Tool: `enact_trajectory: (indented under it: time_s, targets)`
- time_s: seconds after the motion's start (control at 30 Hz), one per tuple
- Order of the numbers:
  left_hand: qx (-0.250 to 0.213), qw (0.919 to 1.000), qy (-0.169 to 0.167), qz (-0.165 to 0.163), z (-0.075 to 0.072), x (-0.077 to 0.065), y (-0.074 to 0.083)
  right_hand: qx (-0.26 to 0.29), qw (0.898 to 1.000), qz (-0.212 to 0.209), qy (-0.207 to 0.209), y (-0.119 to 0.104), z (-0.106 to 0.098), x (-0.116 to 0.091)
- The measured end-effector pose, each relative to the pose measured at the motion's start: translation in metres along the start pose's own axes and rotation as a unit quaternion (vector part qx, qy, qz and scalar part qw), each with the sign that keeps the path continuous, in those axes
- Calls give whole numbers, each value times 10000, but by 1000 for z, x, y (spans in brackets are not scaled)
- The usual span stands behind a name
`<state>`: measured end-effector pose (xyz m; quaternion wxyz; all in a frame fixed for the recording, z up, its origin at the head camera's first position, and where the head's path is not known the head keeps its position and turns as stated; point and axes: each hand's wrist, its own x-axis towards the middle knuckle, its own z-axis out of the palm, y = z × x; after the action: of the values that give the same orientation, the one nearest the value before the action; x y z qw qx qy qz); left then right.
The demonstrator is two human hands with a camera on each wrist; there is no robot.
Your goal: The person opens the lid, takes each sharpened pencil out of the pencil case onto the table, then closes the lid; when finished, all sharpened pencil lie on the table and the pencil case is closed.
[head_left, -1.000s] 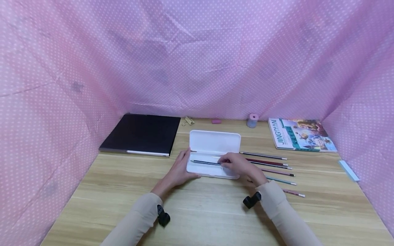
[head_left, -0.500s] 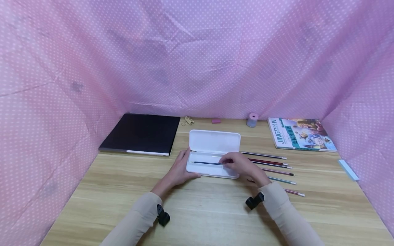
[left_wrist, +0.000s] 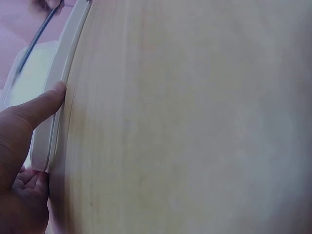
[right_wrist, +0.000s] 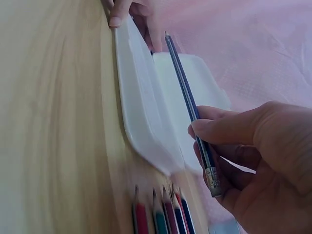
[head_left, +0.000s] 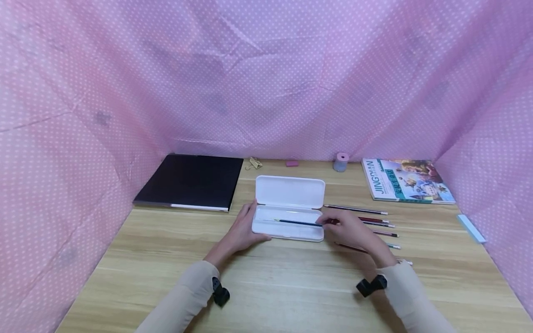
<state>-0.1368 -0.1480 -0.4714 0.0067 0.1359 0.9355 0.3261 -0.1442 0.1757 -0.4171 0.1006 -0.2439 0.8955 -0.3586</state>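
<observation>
A white pencil case (head_left: 288, 193) lies open on the table, its lid tilted back on the far side. My left hand (head_left: 243, 226) grips the case's left end, with the thumb (left_wrist: 46, 105) on the near edge and the other fingers round the end. Between the thumb and fingers of my right hand (head_left: 345, 226) is a dark blue striped pencil (right_wrist: 183, 83), pinched near its white-and-metal eraser end. The pencil points left over the case's tray. Several pencils (head_left: 356, 209) lie in a row to the right, partly hidden by the right hand and forearm.
A black folder (head_left: 191, 180) lies at the back left. Gold binder clips (head_left: 255, 163), a pink eraser (head_left: 292, 163) and a pink-and-grey cylinder (head_left: 341, 163) stand along the back. At the right are a magazine (head_left: 410, 181) and a light blue strip (head_left: 471, 229).
My right hand has moved to the right, drawing the pencil along with it, so its tip now sits further right over the tray. The left hand and case have stayed put.
</observation>
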Motion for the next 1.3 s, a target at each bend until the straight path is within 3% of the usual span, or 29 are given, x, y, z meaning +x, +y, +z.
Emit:
enact_trajectory:
  time_s: [0.23,0.43,0.63,0.97,1.3]
  targets:
    - [-52,9999,-108,-95,1,-1,0,-269,9993,124,248,20,-11,-43]
    - [-45,10000,-1,17,2,-1,-1,-355,9975,195,575,31,-17,-81]
    - [-12,10000,55,13,2,-1,-2,-514,9942,46,942,44,-16,-110]
    - [6,10000,-7,-77,1,-1,-1,-862,9860,359,1379,62,-16,-139]
    - [-35,9999,-42,-114,0,-1,1,-1005,9813,529,1554,69,-15,-148]
